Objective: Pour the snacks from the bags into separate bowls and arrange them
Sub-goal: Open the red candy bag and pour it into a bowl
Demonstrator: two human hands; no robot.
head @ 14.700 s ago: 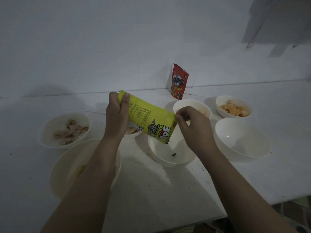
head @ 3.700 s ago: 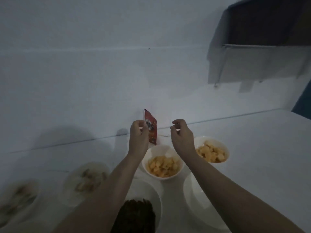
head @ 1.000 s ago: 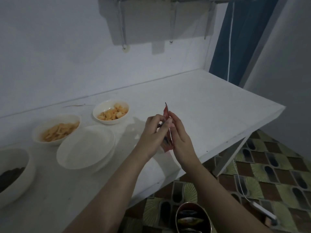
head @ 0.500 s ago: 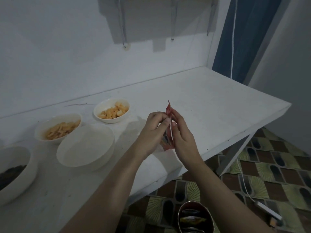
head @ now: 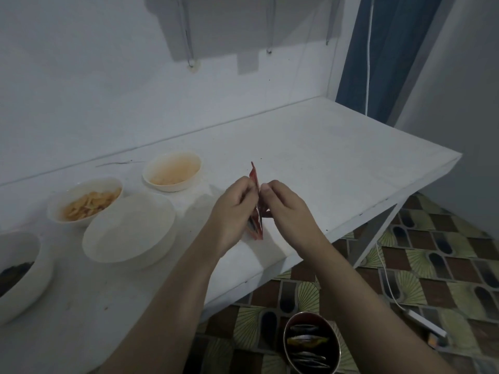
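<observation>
A small red snack bag [head: 256, 211] is held edge-on between both hands above the white table [head: 324, 163], near its front edge. My left hand [head: 232, 209] pinches its left side, and my right hand [head: 286, 209] pinches its right side near the top. An empty white bowl [head: 129, 228] sits just left of my hands. Behind it stand a bowl of yellow chips [head: 85, 202] and a blurred bowl with orange snacks [head: 172, 170]. At the left edge a bowl with dark snacks [head: 19, 271] is partly cut off.
The table's right corner [head: 456, 157] ends near a blue curtain [head: 383, 49] and a hanging white cable. Below the front edge, a round bin [head: 312, 344] with empty wrappers stands on the patterned floor. A white power strip [head: 424, 321] lies on the floor at right.
The red bag stays pinched between both hands over the last second. My hands have shifted slightly, and the view has moved a little. Long before, I held a yellow bag over a bowl.
</observation>
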